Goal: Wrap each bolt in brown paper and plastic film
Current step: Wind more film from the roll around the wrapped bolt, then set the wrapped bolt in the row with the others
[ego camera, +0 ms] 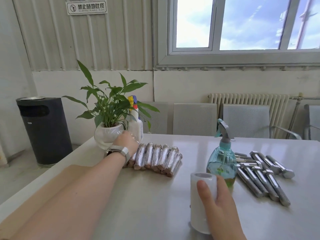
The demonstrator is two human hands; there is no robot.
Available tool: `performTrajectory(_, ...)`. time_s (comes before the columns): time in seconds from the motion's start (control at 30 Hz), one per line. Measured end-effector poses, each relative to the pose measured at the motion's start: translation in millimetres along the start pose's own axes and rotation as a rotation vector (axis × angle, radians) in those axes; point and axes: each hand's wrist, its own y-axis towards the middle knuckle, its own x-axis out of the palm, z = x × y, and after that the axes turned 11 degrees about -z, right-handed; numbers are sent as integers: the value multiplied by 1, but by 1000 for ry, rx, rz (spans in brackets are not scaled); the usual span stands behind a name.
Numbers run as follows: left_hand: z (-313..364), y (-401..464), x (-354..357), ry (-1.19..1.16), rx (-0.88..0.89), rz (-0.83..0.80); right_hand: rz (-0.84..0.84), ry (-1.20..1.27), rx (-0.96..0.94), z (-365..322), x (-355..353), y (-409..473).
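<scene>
On the pale surface [155, 196], the right hand [220, 203] sits at about five o'clock, thumb and fingers curled round an upright roll of plastic film [201, 201] that stands on the surface; the left hand [127, 142] reaches out to about ten o'clock, its back to the camera, resting at the left end of the row of wrapped bolts [155, 157], and whether its fingers hold anything I cannot tell, since they are hidden behind the hand; a watch [119, 152] with a light strap circles that wrist; the wrapped bolts lie side by side near the centre of the surface, brown paper showing at their ends under shiny film; the bare bolts [261, 174] lie in a loose heap at about three o'clock, steel grey with hex heads and threaded shanks; a teal spray bottle [222, 161] stands between the two groups, just behind the roll; a sheet of brown paper [57, 184] lies at eight o'clock under the left forearm; at eleven o'clock a green plant in a round glass pot [105, 135] stands beside a white spray bottle [136, 125]; a dark bin [43, 130] stands on the floor at nine o'clock; grey chairs [194, 118] line the wall under the window [242, 28].
</scene>
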Motion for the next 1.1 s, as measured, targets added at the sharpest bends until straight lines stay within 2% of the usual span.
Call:
performTrajectory(0.1, -9, 8, 15, 131, 23, 65, -19, 27, 6, 2, 0, 3)
performTrajectory(0.37, -18, 19, 26, -80, -124, -70, -8, 69, 42, 7, 0, 6)
performTrajectory(0.43, -18, 14, 21, -125, -143, -43, -7, 92, 52, 5, -1, 6)
performTrajectory(0.5, -16, 1, 11, -149, -131, 70, -3, 135, 61, 2, -2, 5)
performTrajectory(0.57, -6, -24, -1, -215, -27, 199, -2, 190, 81, -3, -4, 4)
performTrajectory(0.63, 10, -59, -5, -313, 192, 234, -19, 270, 118, -7, -7, 1)
performTrajectory(0.67, 19, -79, -3, -344, 313, 187, -31, 309, 145, -8, -8, -1)
performTrajectory(0.77, 40, -142, 16, -347, 566, -122, -43, 375, 186, -8, -11, -3)
performTrajectory(0.83, 45, -171, 34, -309, 632, -248, -13, 334, 156, -7, -13, -1)
performTrajectory(0.93, 45, -195, 54, -202, 643, -210, 13, 272, 100, -11, -15, -1)
performTrajectory(1.1, 36, -202, 66, -247, 621, -184, 2, 218, 27, -12, -15, -1)
